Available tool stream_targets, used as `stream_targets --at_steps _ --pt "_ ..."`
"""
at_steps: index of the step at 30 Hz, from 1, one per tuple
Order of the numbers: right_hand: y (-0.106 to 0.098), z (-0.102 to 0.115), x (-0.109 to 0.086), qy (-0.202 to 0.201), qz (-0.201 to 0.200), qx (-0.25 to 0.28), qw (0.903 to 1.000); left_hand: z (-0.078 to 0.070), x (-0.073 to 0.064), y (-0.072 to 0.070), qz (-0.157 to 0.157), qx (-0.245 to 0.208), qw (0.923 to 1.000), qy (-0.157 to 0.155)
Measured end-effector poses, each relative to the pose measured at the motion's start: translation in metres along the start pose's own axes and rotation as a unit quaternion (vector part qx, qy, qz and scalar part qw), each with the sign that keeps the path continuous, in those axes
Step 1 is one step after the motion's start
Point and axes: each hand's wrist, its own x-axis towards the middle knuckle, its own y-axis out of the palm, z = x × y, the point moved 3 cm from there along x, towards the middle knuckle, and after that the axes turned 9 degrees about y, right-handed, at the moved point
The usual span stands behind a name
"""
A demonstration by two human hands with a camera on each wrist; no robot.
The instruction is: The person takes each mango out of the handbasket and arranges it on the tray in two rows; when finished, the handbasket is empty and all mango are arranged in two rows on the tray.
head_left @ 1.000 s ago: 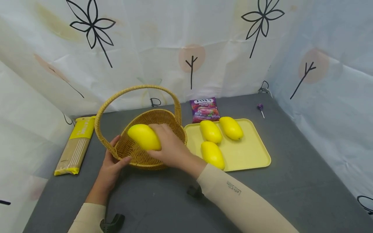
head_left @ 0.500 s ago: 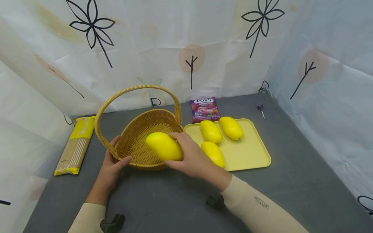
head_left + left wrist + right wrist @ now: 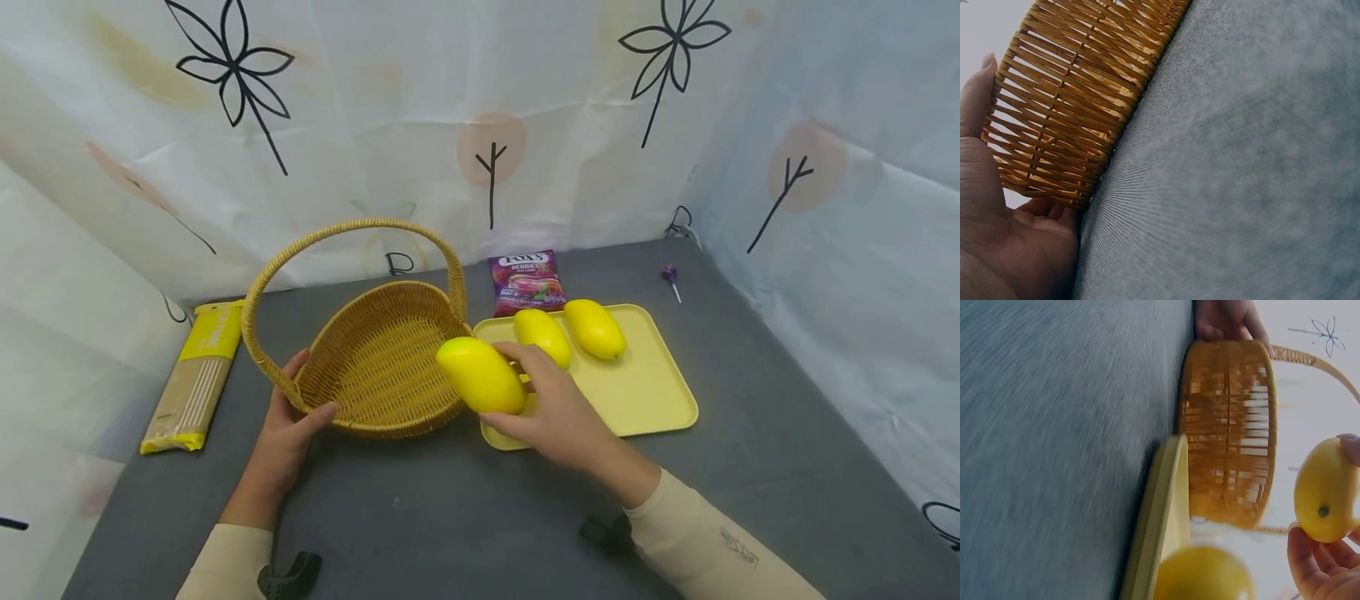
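In the head view my left hand (image 3: 279, 437) grips the near left rim of a wicker basket (image 3: 397, 367), thumb over the edge; the left wrist view shows its fingers at the woven side (image 3: 1079, 94). My right hand (image 3: 566, 412) holds a yellow mango (image 3: 480, 377) in the air, just right of the basket and over the tray's left edge. Thumb and fingers clasp the mango's sides in the right wrist view. On the pale yellow tray (image 3: 645, 392) lie a mango (image 3: 542, 335) and another mango (image 3: 596, 329); the tray's near left part is mostly hidden by my right hand.
Behind the tray lies a purple candy bag (image 3: 527, 283). A purple lollipop (image 3: 671, 282) is at the back right. Left of the basket lies a yellow-and-tan noodle packet (image 3: 197, 375). The basket's tall arched handle (image 3: 360, 225) stands up. Patterned cloth walls (image 3: 570, 158) border the grey table (image 3: 420, 517).
My right hand has carried the mango from inside the basket rightward to the tray's left edge. My left hand and the basket stay in place.
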Motion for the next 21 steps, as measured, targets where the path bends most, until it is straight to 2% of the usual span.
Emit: stream_targets --at_steps 11,21 --pt "-0.028 -0.028 -0.014 0.046 -0.03 -0.012 0.9984 0.0 -0.001 0.0 0.007 0.007 0.9999 0.002" --pt "-0.055 -0.051 -0.018 0.094 -0.053 0.018 0.994 0.002 -0.001 -0.003 0.006 0.011 0.9999 0.0"
